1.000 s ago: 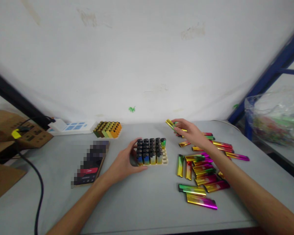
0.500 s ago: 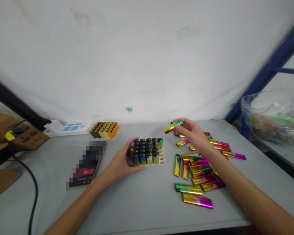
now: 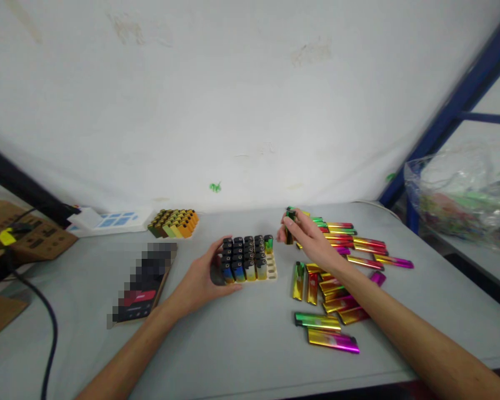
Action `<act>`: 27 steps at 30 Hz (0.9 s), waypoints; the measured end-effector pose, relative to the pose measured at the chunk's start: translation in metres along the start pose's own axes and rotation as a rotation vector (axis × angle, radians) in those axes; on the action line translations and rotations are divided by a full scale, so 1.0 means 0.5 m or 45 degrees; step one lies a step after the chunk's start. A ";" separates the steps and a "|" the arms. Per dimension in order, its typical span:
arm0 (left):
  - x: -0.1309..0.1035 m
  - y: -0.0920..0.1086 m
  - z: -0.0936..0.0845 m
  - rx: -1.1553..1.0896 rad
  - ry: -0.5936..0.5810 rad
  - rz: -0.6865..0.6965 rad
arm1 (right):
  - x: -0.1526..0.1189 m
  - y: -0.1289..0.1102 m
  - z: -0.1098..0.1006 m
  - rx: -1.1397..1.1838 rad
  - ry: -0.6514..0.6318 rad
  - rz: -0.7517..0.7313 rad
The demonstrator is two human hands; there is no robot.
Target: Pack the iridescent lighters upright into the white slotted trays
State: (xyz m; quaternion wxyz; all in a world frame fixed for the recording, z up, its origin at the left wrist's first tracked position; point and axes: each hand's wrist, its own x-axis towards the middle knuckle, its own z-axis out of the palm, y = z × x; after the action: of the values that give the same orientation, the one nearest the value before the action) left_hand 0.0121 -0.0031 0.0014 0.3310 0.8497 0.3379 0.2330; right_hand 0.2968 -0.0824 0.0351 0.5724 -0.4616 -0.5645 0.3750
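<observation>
My left hand (image 3: 200, 280) is wrapped round the left side of a white holder tray (image 3: 271, 268), thumb at the near side and fingers at the far side. Black-topped lighters (image 3: 238, 270) stand upright in several columns of it. One shiny green lighter (image 3: 269, 245) stands at the far end of the rightmost column, with bare slots in front of it. Off the tray's far right, my right hand (image 3: 307, 234) pinches a shiny lighter (image 3: 290, 229), held upright with its dark top uppermost. Loose metallic lighters (image 3: 333, 340) in gold, green, red and purple lie below and beyond this hand.
A second block of yellow and orange lighters (image 3: 187, 224) stands near the wall. Left of my left arm lies a phone (image 3: 144, 286), its screen blurred. Further left are a white power strip (image 3: 120, 219), cardboard boxes (image 3: 37, 233) and a black cable (image 3: 52, 333). A plastic bag (image 3: 454, 194) is at right.
My right hand has brought its lighter slightly lower and turned it from lying sideways to upright. My left hand still grips the tray. The whole view has shifted slightly.
</observation>
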 end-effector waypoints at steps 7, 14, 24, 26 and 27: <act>0.001 0.004 -0.001 0.017 -0.004 -0.015 | 0.002 -0.002 0.000 0.302 -0.016 0.218; 0.000 -0.002 0.000 0.051 0.009 0.002 | -0.008 0.020 0.032 0.277 0.068 0.405; 0.002 -0.003 0.001 0.051 0.002 -0.015 | -0.012 0.031 0.040 0.138 0.147 0.352; 0.001 -0.003 0.001 0.042 0.004 -0.012 | -0.011 0.032 0.038 0.193 0.171 0.378; 0.001 -0.002 0.001 0.033 0.006 -0.013 | -0.010 0.032 0.036 0.231 0.177 0.385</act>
State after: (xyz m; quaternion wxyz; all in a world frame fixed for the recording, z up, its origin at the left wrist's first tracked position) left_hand 0.0124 -0.0023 0.0001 0.3204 0.8516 0.3461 0.2288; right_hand 0.2801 -0.0805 0.0173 0.5864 -0.5125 -0.4115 0.4733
